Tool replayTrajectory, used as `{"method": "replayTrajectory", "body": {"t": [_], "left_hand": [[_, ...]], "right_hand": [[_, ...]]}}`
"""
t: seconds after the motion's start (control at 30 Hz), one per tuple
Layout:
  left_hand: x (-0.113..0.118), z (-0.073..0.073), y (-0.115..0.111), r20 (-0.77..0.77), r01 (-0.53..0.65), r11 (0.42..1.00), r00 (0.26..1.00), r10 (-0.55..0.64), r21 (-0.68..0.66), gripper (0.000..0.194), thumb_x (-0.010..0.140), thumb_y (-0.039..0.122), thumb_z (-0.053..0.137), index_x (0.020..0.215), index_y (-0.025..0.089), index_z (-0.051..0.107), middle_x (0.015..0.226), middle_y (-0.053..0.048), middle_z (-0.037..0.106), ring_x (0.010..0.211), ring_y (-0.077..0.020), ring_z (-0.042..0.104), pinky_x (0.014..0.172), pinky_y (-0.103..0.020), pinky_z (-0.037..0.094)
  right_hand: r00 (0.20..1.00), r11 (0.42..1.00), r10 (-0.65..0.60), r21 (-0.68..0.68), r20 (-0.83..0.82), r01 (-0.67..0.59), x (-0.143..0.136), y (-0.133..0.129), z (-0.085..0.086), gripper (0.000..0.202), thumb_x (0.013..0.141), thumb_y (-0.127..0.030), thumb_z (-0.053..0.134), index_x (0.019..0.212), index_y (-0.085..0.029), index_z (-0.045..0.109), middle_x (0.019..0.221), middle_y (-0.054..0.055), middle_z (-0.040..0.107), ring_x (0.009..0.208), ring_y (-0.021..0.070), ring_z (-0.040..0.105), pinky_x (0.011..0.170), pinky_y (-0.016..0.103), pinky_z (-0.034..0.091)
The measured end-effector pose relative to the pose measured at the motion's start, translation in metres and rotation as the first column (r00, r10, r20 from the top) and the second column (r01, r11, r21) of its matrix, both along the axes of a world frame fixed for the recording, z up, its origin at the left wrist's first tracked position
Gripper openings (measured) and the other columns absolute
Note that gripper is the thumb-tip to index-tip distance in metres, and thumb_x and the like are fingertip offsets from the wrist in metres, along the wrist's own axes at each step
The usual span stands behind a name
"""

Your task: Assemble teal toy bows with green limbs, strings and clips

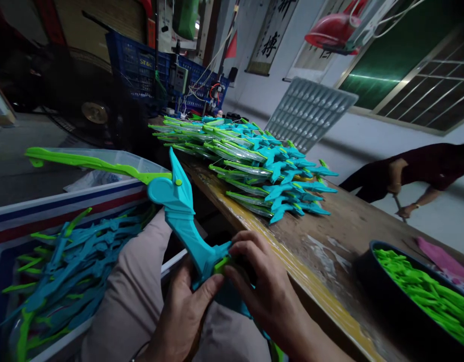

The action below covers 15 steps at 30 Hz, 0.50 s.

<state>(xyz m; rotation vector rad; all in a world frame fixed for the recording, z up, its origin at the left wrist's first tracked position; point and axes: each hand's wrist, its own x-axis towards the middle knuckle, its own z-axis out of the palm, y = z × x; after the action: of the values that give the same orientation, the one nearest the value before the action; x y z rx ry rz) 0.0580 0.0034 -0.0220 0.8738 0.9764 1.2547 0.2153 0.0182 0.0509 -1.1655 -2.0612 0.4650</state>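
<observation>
Two hands worked one teal-and-green part [181, 202] above the lap. Left hand [190, 307]: thumb and fingers closed round its lower end. Right hand [267, 281]: fingers curled, thumb and fingertips pinching the small green piece [220, 265] there. Dark basin [362, 269], near right on table [339, 223]: full of loose green pieces [424, 291]. Stripe-lined box [11, 224], left: teal and green parts [81, 261], jumbled. Blue crates [122, 60], far left: contents unclear.

Left hand [192, 301] cupped low — right hand [260, 271] beside it, fingers curled.
</observation>
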Motion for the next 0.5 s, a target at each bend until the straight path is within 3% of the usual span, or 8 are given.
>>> {"method": "replayTrajectory", "body": {"t": [0.1,0.17,0.23,0.33,0.5], "left_hand": [[0.0,0.0,-0.004,0.027,0.026,1.0,0.999,-0.027,0.015,0.053,0.087,0.045,0.073,0.133,0.023,0.061,0.132,-0.008,0.069,0.122,-0.0301,0.062,0.106,-0.037,0.049],[-0.001,0.0,-0.008,0.017,0.046,0.999,0.999,-0.047,0.021,0.053,0.087,0.045,0.072,0.133,0.022,0.062,0.133,-0.009,0.069,0.123,-0.0318,0.062,0.107,-0.039,0.05],[-0.002,-0.001,-0.012,0.004,0.066,0.998,0.998,-0.066,0.01,0.052,0.088,0.045,0.071,0.133,0.021,0.062,0.134,-0.01,0.067,0.125,-0.0327,0.061,0.108,-0.039,0.05],[-0.002,-0.003,-0.018,-0.041,0.053,0.999,0.998,-0.053,-0.002,0.049,0.087,0.047,0.071,0.127,0.02,0.066,0.129,-0.011,0.07,0.12,-0.0335,0.063,0.101,-0.036,0.053],[-0.005,0.003,-0.027,-0.164,-0.127,0.991,0.978,0.131,0.033,0.042,0.08,0.05,0.075,0.107,0.019,0.075,0.109,-0.011,0.076,0.103,-0.034,0.07,0.087,-0.034,0.057]], "right_hand": [[0.998,0.985,0.008,-0.174,-0.058,-0.018,0.008,0.005,0.002,0.035,0.094,-0.028,0.065,0.127,-0.023,0.052,0.133,0.009,0.053,0.117,0.0231,0.056,0.093,0.033,0.048],[0.994,0.929,0.058,-0.36,-0.097,-0.089,0.011,0.009,0.008,0.04,0.093,-0.036,0.068,0.128,-0.023,0.054,0.119,0.007,0.062,0.105,0.0224,0.061,0.085,0.032,0.051],[0.993,0.883,0.094,-0.454,-0.078,-0.119,0.012,0.012,0.015,0.033,0.091,-0.038,0.07,0.118,-0.021,0.061,0.102,0.004,0.065,0.09,0.0202,0.062,0.076,0.03,0.05],[0.994,0.92,0.102,-0.382,0.03,-0.083,0.009,0.011,0.022,0.021,0.089,-0.026,0.071,0.107,-0.018,0.064,0.092,0.001,0.062,0.081,0.0171,0.058,0.07,0.027,0.045],[0.988,0.976,0.133,-0.184,0.083,-0.116,0.003,0.005,0.021,0.023,0.085,-0.01,0.07,0.105,-0.016,0.062,0.094,0.002,0.062,0.082,0.0151,0.058,0.072,0.025,0.045]]}}
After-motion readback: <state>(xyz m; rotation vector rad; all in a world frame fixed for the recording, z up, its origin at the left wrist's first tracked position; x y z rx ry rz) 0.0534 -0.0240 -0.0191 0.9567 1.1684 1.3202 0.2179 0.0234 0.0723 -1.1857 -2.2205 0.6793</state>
